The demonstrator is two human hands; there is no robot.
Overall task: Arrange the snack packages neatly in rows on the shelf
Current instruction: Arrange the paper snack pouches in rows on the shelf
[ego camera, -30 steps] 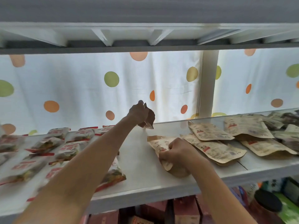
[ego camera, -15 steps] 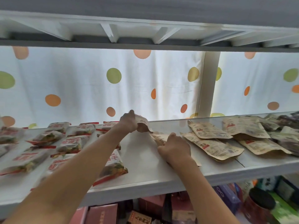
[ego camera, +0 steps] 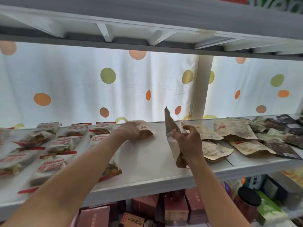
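On the white shelf board (ego camera: 147, 163), the left hand (ego camera: 129, 129) lies over a flat kraft-paper snack pouch with a red mark (ego camera: 146, 130) near the back edge, fingers curled round its far end, so that most of that pouch is hidden under the palm and only its near corner and mark show. The right hand (ego camera: 188, 141) grips a second kraft-paper pouch held on edge (ego camera: 171, 133), tilted with its top corner pointing up towards the white curtain with coloured dots (ego camera: 82, 89); its lower end touches or sits just above the board, which of the two cannot be told. Left of the hands, clear packets with red lettering (ego camera: 62, 145) lie in rows, the nearest ones partly covered by the left forearm and blurred. To the right, more flat kraft pouches (ego camera: 236, 130) overlap one another, and beyond them dark packets (ego camera: 285, 126) run out of the frame at the edge. Under the board, reddish boxes (ego camera: 177, 208) and a dark-lidded jar (ego camera: 247, 202) are only partly seen.
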